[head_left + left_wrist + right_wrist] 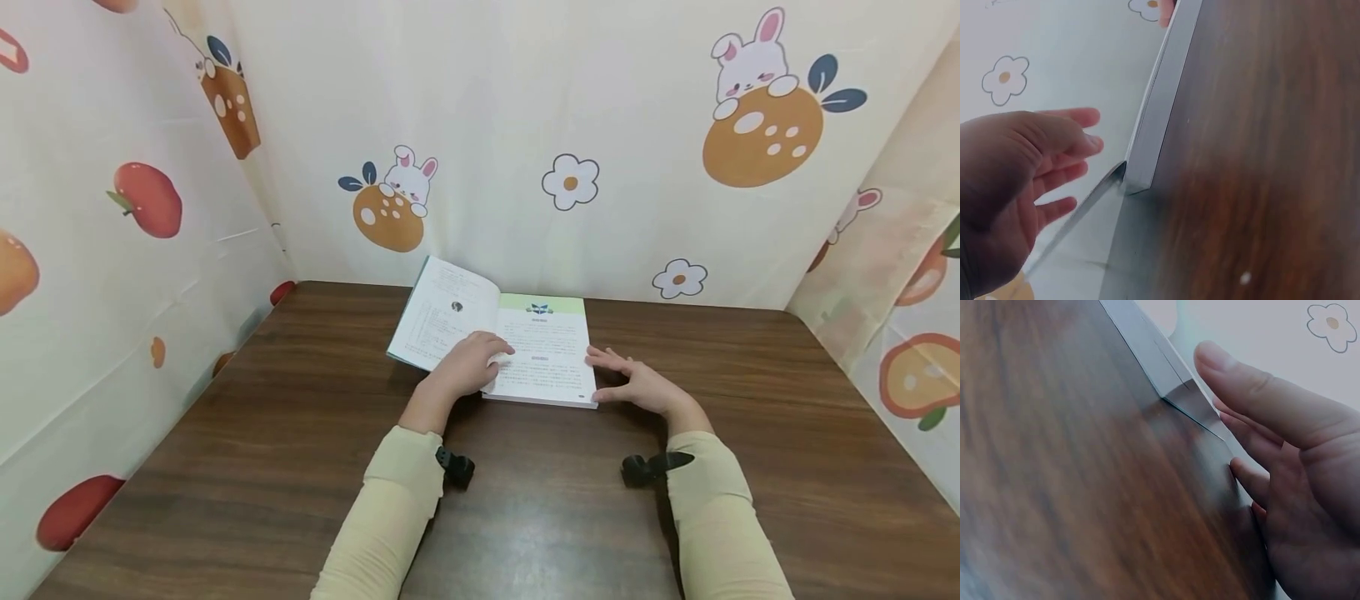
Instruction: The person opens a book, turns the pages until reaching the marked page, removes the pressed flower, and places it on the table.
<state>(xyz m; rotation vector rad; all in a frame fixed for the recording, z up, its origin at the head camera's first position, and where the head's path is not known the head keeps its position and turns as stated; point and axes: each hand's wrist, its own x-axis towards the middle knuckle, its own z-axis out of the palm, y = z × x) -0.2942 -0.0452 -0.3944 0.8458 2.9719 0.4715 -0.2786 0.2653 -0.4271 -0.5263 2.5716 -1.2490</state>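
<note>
An open book (542, 367) lies near the back of the table, its thick page block at the right and its left-hand page (442, 308) tilted up off the table with the cover. Over the inner part of that left side reaches my left hand (467, 364), fingers relaxed and pointing right across the fold. In the left wrist view the fingers (1060, 181) hold nothing, close by the raised cover. My right hand (637, 385) is at the book's right edge, thumb near the lower corner, fingers loosely spread. The right wrist view shows the thumb (1247, 387) beside the page block.
The brown wooden table (525, 500) stretches to both sides and toward me. Behind it hangs a pale curtain (480, 108) printed with rabbits, fruit and flowers, which also covers the left and right sides. A black camera strap (455, 468) is on each wrist.
</note>
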